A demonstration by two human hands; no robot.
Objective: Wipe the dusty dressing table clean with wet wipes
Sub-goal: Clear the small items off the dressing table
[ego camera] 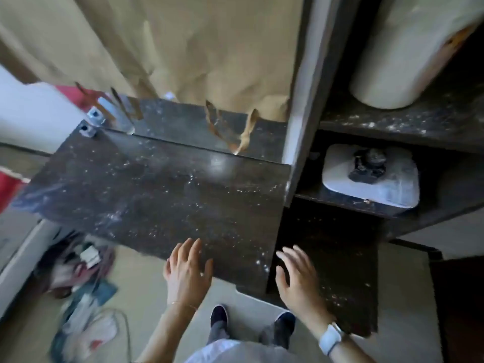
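As I look down, the table (157,187) lies below and ahead of me, its dark, white-specked top running long from my left to my right, its right end butting against an upright panel (301,142). Brown paper (199,48) hangs behind it and covers whatever is back there; its torn lower edge shows a strip of mirror (183,124). The heap (78,271) on the floor to the left is too blurred to tell apart. On a shelf (348,203) to the right sits a pale pack (372,176) with something dark on it that I cannot make out. My left hand (186,271) hangs over the table's near edge, fingers spread and straight, holding nothing; whether it touches the top I cannot tell. My right hand (298,276), watch (331,337) on its wrist, is spread and empty too, over a lower dark board (348,284), well apart from the left.
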